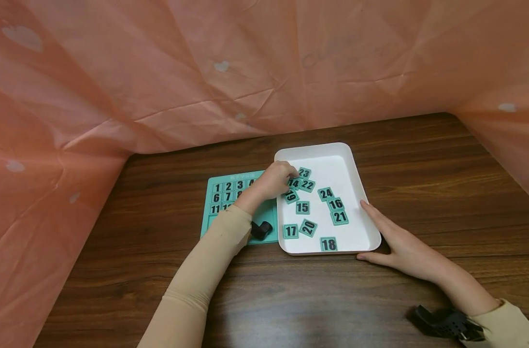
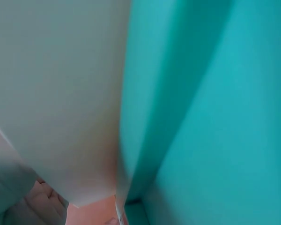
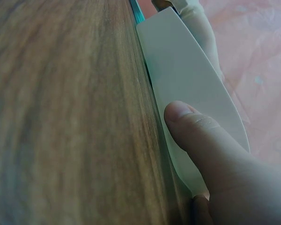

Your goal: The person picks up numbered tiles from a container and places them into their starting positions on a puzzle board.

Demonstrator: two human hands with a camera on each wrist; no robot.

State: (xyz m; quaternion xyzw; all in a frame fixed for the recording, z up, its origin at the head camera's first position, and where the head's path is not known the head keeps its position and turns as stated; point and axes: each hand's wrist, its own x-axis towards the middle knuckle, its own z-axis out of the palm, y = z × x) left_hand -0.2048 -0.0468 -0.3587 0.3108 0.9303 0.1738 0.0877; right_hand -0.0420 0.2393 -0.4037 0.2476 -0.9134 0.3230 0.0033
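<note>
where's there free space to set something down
Bare table lies left of the board and right of the tray, beyond the right hand. The tray's far right corner is free. Crowded: the tray's left side, with tiles and the left hand.

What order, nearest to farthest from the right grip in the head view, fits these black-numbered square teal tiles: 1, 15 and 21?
1. Tile 21: right half of the white rectangular tray, nearest the right grip.
2. Tile 15: tray's left half.
3. Tile 1: upper left of the teal rectangular board.
</note>
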